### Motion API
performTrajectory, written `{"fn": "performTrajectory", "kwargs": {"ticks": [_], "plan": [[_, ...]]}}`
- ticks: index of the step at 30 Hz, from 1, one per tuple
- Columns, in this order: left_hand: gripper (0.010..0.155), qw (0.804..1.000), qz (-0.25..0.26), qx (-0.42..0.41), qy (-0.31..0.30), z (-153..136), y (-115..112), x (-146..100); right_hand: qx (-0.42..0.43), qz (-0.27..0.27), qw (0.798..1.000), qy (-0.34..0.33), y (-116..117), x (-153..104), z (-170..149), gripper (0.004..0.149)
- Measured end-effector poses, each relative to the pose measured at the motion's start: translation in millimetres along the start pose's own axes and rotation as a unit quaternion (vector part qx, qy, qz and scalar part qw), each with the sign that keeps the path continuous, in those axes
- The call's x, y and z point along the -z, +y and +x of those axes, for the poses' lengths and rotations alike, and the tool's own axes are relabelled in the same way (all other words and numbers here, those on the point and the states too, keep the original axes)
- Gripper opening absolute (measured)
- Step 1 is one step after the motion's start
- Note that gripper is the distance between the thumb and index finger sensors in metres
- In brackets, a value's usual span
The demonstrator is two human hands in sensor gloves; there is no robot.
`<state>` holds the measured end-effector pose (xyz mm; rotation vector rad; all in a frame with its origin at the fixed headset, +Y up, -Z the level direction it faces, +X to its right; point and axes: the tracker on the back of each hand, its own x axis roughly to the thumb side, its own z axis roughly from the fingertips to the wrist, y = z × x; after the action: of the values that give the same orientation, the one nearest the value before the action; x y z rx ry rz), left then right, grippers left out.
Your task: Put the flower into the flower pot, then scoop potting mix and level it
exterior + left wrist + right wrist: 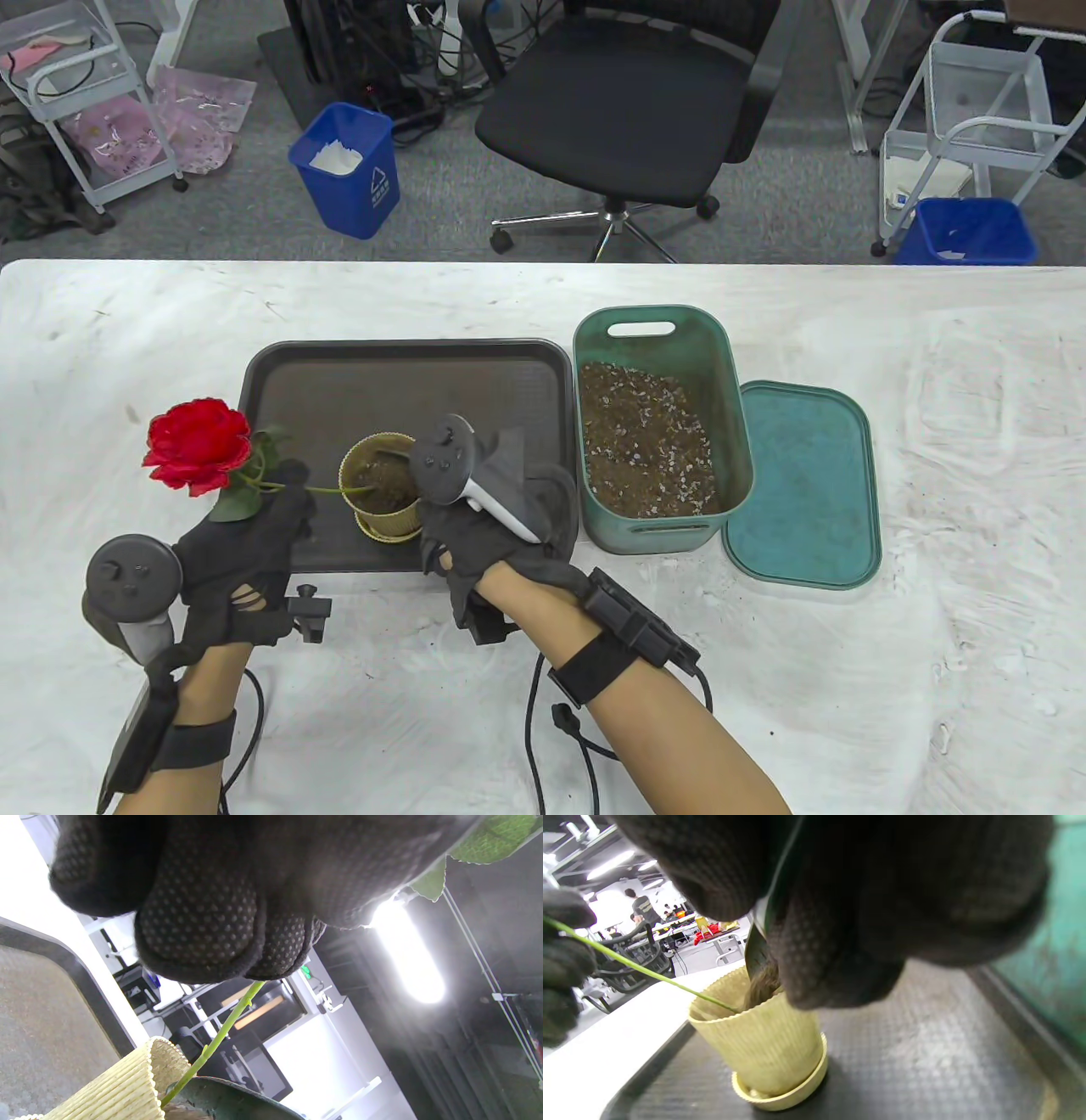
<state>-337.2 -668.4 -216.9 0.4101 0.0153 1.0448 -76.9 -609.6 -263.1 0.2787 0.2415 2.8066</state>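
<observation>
While the red fabric rose with its thin green stem (199, 446) is held at the left of the table view, its long axis is seen to run almost level, bloom far left, stem tip dipped over the rim of the ribbed yellow flower pot on its saucer (382, 488) at centre. The stem is pinched by the curled fingers of the black-gloved left hand (246, 543), just below the leaves; the pinch is confirmed in the left wrist view, where the fingertips (199, 938) close on the stem above the pot. Pot and saucer stand on the dark plastic tray (339, 382).

Right of the pot, the black-gloved right hand (501, 518) is found touching or just above the pot's right rim. Its fingers are curled round a dark metal scoop (757, 950), the blade of which is tipped into the pot with brown mix spilling from it; the handle is hidden by the glove.

Further right, the green plastic tub of brown potting mix (653, 433) stands just beside the tray, its green lid (802, 484) flat to the right of it.

Judged: the stem must be swung from level toward upright before more mix is added, a turn best made by the left hand; the tub is nearer the right hand.
</observation>
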Motion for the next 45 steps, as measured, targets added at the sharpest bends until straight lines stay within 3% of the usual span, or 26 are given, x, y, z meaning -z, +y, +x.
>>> {"fn": "performTrajectory", "kwargs": {"ticks": [4,9,16,19,23,28,33,39,45], "plan": [[0.043,1.000,0.002,-0.002,0.003,-1,0,-1,-0.032,-0.031,0.999,-0.006,-4,-6,2,0.053],[0.043,1.000,0.000,-0.001,0.001,0,0,-1,0.030,-0.054,0.998,0.019,-37,-14,-20,0.053],[0.043,1.000,-0.001,0.002,-0.004,0,-1,0,0.106,-0.117,0.980,0.117,-109,-19,-96,0.053],[0.043,1.000,-0.001,0.001,-0.003,0,-1,-1,0.141,-0.144,0.963,0.180,-126,-19,-135,0.053],[0.043,1.000,-0.001,0.004,-0.006,1,-2,-1,0.103,-0.127,0.953,0.255,-123,-10,-171,0.053],[0.043,1.000,0.000,0.006,-0.006,1,-2,-2,0.083,-0.036,0.941,0.325,-105,16,-205,0.053],[0.043,1.000,0.004,0.007,-0.003,0,-1,-2,0.058,0.020,0.936,0.346,-87,41,-220,0.053],[0.043,1.000,0.011,0.006,0.006,-4,2,0,0.044,0.050,0.934,0.352,-68,62,-228,0.053],[0.043,1.000,0.012,0.005,0.008,-4,2,0,0.118,0.091,0.929,0.340,-57,75,-236,0.053]]}}
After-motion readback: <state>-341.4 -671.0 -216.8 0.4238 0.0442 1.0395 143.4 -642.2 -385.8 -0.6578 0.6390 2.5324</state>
